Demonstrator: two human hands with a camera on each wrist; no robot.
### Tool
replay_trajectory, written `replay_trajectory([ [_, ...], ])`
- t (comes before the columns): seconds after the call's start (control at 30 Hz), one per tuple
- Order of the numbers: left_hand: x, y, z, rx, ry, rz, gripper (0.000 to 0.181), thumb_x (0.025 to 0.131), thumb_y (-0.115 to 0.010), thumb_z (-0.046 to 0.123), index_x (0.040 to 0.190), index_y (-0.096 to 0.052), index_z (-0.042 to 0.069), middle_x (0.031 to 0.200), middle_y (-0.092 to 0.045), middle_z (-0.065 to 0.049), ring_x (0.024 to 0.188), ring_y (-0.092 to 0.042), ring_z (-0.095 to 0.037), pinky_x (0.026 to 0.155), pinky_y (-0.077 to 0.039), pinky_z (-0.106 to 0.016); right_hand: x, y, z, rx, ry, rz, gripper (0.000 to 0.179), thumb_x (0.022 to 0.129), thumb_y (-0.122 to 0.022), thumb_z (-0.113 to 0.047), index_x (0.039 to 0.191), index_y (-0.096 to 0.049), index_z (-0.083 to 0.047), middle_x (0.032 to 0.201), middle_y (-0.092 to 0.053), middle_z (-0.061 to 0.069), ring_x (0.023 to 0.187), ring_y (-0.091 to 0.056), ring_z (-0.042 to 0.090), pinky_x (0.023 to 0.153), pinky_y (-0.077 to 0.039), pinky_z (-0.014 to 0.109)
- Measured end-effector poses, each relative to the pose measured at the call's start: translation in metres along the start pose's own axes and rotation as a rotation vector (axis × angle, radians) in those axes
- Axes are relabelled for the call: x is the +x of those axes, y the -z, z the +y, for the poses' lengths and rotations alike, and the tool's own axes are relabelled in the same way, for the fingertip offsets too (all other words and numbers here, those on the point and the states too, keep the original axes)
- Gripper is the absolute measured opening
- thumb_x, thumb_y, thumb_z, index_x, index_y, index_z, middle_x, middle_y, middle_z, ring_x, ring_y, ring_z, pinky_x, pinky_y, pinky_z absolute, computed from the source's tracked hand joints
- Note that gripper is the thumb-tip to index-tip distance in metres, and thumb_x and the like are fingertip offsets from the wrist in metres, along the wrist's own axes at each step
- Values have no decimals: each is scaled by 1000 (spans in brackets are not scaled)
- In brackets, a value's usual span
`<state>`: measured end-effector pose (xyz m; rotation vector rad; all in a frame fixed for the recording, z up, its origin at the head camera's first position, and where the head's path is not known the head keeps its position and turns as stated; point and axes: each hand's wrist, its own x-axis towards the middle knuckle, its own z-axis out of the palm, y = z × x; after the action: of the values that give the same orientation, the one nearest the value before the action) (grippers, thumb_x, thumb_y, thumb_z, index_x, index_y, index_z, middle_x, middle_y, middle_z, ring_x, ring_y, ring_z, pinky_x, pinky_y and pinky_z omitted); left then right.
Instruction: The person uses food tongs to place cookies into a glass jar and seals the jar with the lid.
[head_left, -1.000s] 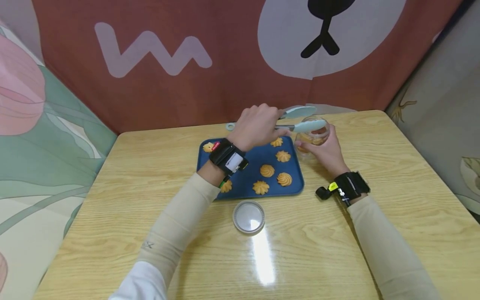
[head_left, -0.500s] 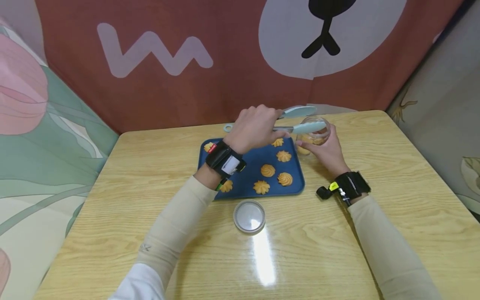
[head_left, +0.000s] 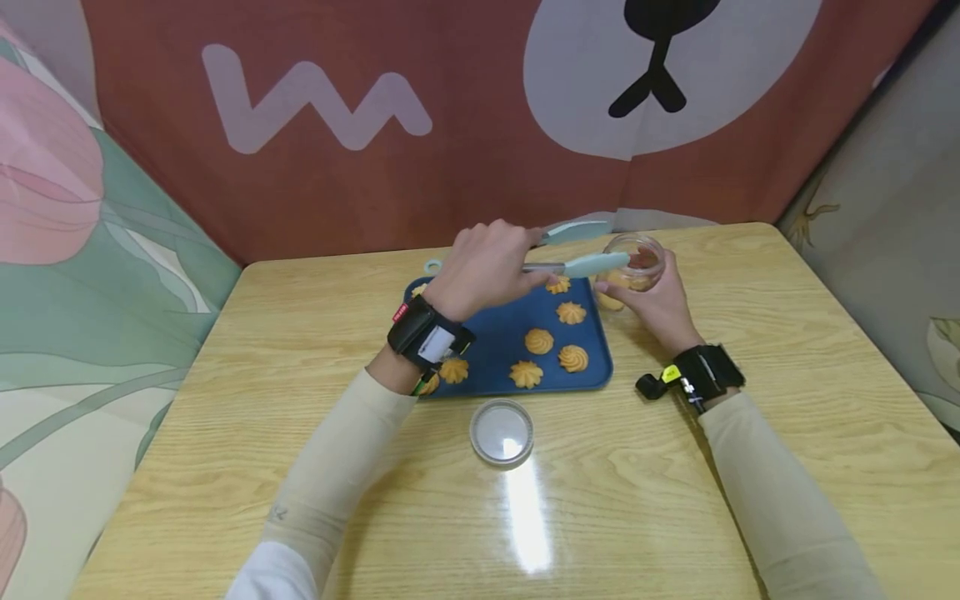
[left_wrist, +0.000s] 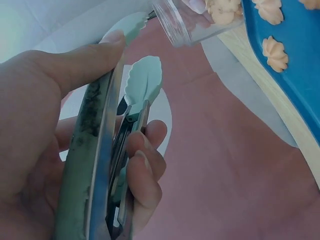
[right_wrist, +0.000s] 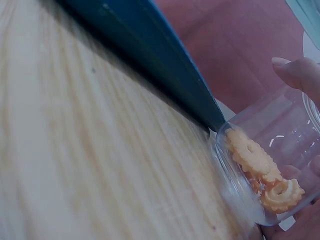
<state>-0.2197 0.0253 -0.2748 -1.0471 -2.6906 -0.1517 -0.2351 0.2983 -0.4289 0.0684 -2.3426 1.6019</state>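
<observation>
My left hand (head_left: 487, 268) grips a pair of tongs (left_wrist: 92, 145) with metal arms and pale mint tips. In the left wrist view the tips stand apart with nothing between them. The thumb lies along one arm and the fingers curl round the other. In the head view the nearer tip overlaps the mouth of a clear jar (head_left: 636, 265). My right hand (head_left: 660, 307) holds this jar round its side, beside the blue tray (head_left: 495, 333). Several cookies (right_wrist: 260, 167) lie at the jar's bottom. On the tray sit more swirled cookies (head_left: 527, 374), some hidden behind my left hand and wrist.
A round clear lid (head_left: 502, 432) with a pale rim lies on the wooden table (head_left: 615, 483) in front of the tray. Behind the table's back edge hangs a reddish-brown cloth (head_left: 337, 192) with a printed animal face.
My left hand has drawn back to the left and slightly down with the tongs, so their tips reach less far over the jar. The right hand stays in place round the jar.
</observation>
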Motion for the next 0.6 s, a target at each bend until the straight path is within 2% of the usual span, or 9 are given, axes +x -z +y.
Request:
replay_trajectory([
  [0.1,-5,-2,-4,-2,6,3,53,81,-61,60,113,-64,18,55,-38,0,43,-43,-15,38,-22,-29,0,0,1,3,6,3,87,74,-80,-33,141,-25,-27,131,-43,8,115,-42,18,86,-39,35],
  [0.2,-9,-6,-7,-23,9,-2,51,80,-63,59,110,-65,17,55,-38,0,44,-44,-15,38,-23,-28,0,1,1,9,8,4,86,74,-80,-31,141,-26,-27,132,-44,9,116,-42,17,87,-38,36],
  [0.37,-15,-14,-11,-45,9,-31,58,80,-65,56,122,-62,15,58,-41,1,46,-45,-13,40,-25,-28,0,1,2,30,10,4,86,73,-81,-29,141,-27,-23,132,-44,11,116,-42,18,89,-37,37],
  [0.5,-19,-23,-12,-22,7,-51,61,81,-64,57,126,-60,16,57,-39,1,48,-43,-14,42,-24,-28,2,0,2,44,20,8,85,74,-81,-27,140,-28,-15,132,-46,13,116,-42,18,91,-37,36],
  [0.6,-21,-29,-13,-18,10,-60,61,81,-64,57,126,-60,16,63,-52,3,49,-45,-11,41,-26,-27,2,0,1,38,23,8,85,75,-80,-27,140,-28,-12,131,-46,12,116,-42,19,91,-37,36],
])
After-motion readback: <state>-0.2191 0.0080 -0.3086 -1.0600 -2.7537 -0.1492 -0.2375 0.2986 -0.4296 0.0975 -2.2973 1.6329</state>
